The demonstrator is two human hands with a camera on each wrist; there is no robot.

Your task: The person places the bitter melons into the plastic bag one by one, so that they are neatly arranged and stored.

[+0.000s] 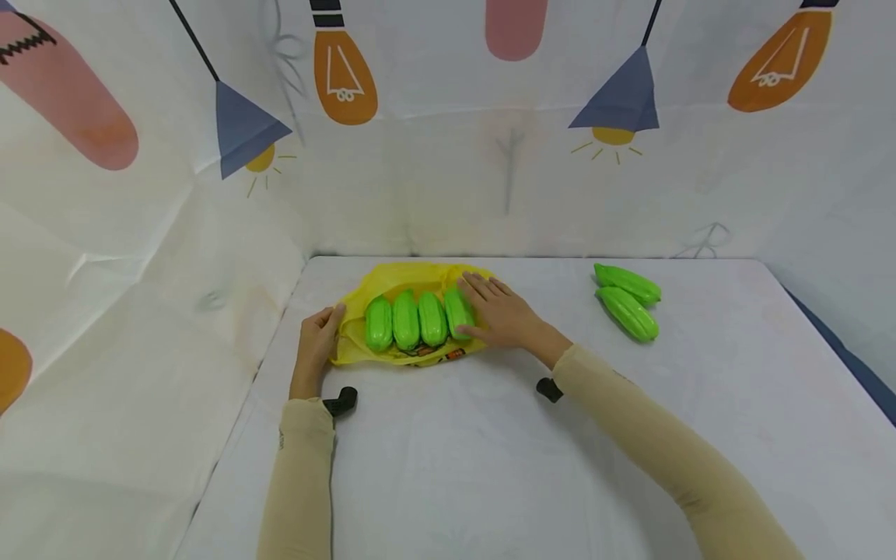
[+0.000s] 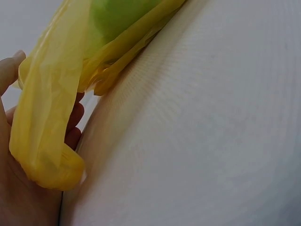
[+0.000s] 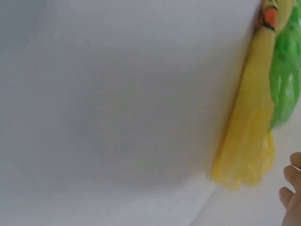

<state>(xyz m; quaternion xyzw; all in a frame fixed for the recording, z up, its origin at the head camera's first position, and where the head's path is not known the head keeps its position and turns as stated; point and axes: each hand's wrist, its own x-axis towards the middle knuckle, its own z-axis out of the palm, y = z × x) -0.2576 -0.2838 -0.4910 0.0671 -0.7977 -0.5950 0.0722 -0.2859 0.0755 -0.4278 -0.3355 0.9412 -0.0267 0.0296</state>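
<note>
Head view: soft, even light.
White flat counter (image 1: 434, 467): faint shadow beside beige fabric right sleeve (image 1: 651, 434).
Glossy green oblong vegetables (image 1: 405, 320): small glints.
Wrist views: dimmer; left shows rippled banding, right blurred.

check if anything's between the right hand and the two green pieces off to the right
Nothing visible is: in the head view, only white tabletop lies between the right hand and those two green pieces.
</note>
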